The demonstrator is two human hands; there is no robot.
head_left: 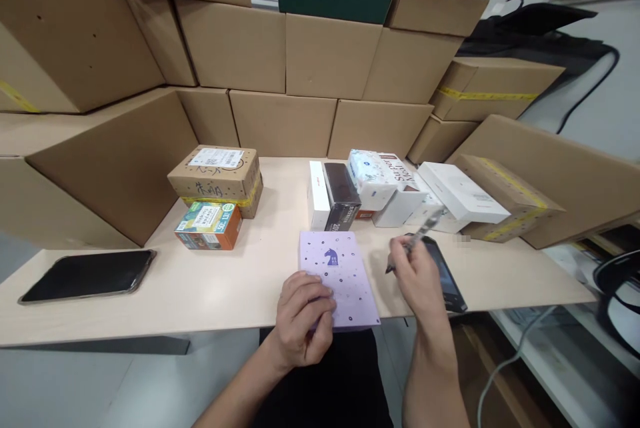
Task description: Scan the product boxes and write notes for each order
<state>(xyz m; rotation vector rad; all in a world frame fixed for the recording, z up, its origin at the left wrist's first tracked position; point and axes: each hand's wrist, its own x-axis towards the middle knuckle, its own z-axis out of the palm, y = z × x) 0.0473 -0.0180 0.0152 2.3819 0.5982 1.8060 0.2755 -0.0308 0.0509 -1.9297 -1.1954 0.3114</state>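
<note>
A light purple box [350, 275] with small dark rings and a horse-head print lies at the table's front edge. My left hand [305, 318] is closed over its lower left corner, knuckles up and thumb near the front side. To the right, my right hand [413, 268] grips a pen [427, 223], blurred at its upper end, with the dark tip pointing down and left, apart from the purple box. Partly under that hand lies a black handheld device [445, 278]. Whether the pen's tip touches the table, I cannot tell.
A black phone [90, 275] lies at left. Near it stand a labelled carton [217, 178] and a small orange-green box [207, 225]. Behind the purple box are a white box [318, 195], a dark box [343, 195] and several white packages [375, 178]. Stacked cardboard boxes [283, 121] wall the back.
</note>
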